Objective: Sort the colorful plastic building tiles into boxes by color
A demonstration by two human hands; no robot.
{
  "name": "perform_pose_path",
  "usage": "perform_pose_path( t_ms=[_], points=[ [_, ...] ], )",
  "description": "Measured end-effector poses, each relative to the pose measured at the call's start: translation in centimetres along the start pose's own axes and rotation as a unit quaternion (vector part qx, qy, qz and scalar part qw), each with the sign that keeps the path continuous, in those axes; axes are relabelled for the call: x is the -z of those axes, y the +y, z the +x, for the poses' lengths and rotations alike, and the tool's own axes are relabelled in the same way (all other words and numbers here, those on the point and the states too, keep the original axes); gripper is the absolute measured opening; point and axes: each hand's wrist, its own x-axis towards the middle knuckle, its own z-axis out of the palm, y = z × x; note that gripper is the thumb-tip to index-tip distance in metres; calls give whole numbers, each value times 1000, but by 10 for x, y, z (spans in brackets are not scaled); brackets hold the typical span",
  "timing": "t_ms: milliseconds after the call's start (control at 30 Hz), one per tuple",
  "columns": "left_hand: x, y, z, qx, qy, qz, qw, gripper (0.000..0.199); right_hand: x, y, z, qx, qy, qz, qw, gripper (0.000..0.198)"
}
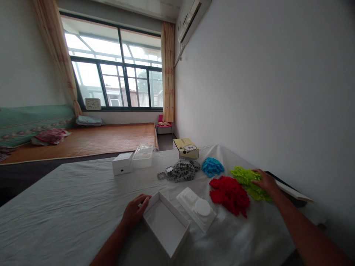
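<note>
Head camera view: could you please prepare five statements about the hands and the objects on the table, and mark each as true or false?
1. The left hand is at the edge of the open white rectangular box. True.
2. The right hand is at the red pile of small pieces. False: it is at the bright green pile of small pieces.
3. The white moulded tray lies inside the open box. False: it lies beside it.
4. The blue pile of small pieces is nearer the wall than the grey pile of small pieces. True.
5. The yellow box with a cartoon face stands behind the grey pile. True.
</note>
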Motion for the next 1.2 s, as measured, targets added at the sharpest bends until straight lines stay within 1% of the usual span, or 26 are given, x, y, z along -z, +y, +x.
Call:
perform_pose_path(
  t_ms=[67, 100, 167, 200, 267, 300, 367, 433, 500, 567, 600, 633, 667, 700, 767, 833, 867, 933, 967, 1000, 1067, 1100, 1133, 1200],
  points=[
    [-1, -1, 0, 0, 1, 0, 1000, 40, 14, -7, -1, -4, 18, 10, 1000, 47],
    [-1, -1, -1, -1, 2, 0, 1000, 40, 22, -17, -2, -1, 26, 22, 999, 48],
    [-1, 0, -2, -3, 9, 2, 1000, 39, 41, -49, -6, 21, 39, 66, 997, 51],
    [-1, 0, -3, -4, 14, 4, 1000, 39, 51, -73, -10, 38, 39, 98, 994, 52],
    [-1, 2, -5, -7, 24, 8, 1000, 38, 68, -135, -25, 73, 14, 173, 982, 54],
    [-1, 3, -6, -7, 27, 9, 1000, 37, 75, -171, -37, 86, -18, 214, 973, 55],
    [-1, 3, -8, -5, 26, 13, 1000, 38, 82, -245, -66, 133, -90, 273, 948, 51],
    [-2, 3, -9, 2, 29, 23, 999, 38, 79, -313, -99, 195, -152, 312, 917, 48],
    [-2, 1, -10, 9, 34, 39, 999, 38, 67, -367, -129, 253, -208, 343, 880, 49],
    [-3, 1, -12, 14, 37, 51, 998, 38, 50, -401, -149, 294, -242, 354, 855, 65],
    [-3, 1, -13, 15, 38, 54, 998, 38, 42, -410, -155, 304, -247, 352, 850, 74],
    [-3, 1, -14, 16, 38, 54, 998, 38, 36, -416, -159, 307, -245, 349, 851, 80],
    [-2, 1, -14, 16, 38, 53, 998, 39, 31, -419, -161, 306, -236, 346, 855, 82],
    [-2, 2, -15, 15, 37, 51, 998, 39, 29, -419, -162, 302, -224, 344, 861, 78],
    [-2, 2, -15, 16, 37, 48, 998, 40, 31, -416, -164, 296, -205, 340, 869, 58],
    [-2, 2, -15, 20, 38, 47, 998, 40, 37, -413, -169, 311, -210, 327, 867, 41],
    [-2, 2, -14, 22, 38, 46, 998, 40, 41, -411, -173, 327, -221, 319, 862, 36],
    [-2, 3, -13, 23, 37, 46, 998, 39, 48, -405, -179, 355, -236, 307, 851, 32],
    [-1, 3, -13, 22, 36, 46, 998, 40, 51, -399, -180, 360, -228, 306, 851, 31],
    [-1, 4, -13, 18, 34, 45, 998, 40, 53, -391, -178, 354, -209, 306, 858, 30],
    [0, 5, -12, 7, 29, 40, 999, 41, 55, -365, -164, 313, -141, 299, 891, 29],
    [0, 5, -12, 1, 26, 37, 999, 42, 55, -345, -153, 282, -103, 287, 910, 29],
    [0, 5, -11, 0, 24, 34, 999, 42, 55, -321, -139, 247, -69, 268, 929, 30],
    [1, 5, -9, -3, 17, 27, 999, 43, 53, -259, -111, 173, -21, 210, 962, 34]
  ],
)
